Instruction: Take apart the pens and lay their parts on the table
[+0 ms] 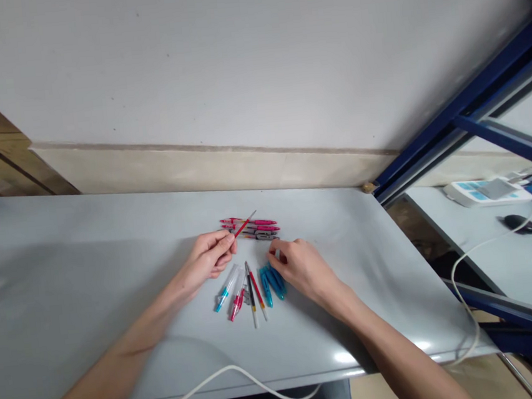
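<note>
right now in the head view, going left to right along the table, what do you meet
left hand holding a red refill → clear pen barrels → loose refills → blue pen parts → right hand → white cable → computer mouse

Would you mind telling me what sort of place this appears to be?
Probably a plain workshop or assembly bench: a bare grey worktable against a white wall, scattered pink and blue pen parts, and a neighbouring blue-framed desk with a black computer mouse. The left hand holds a thin red refill.

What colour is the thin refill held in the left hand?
Red, with a pale tip. The left hand pinches the refill above the table; head view shows it.
</note>
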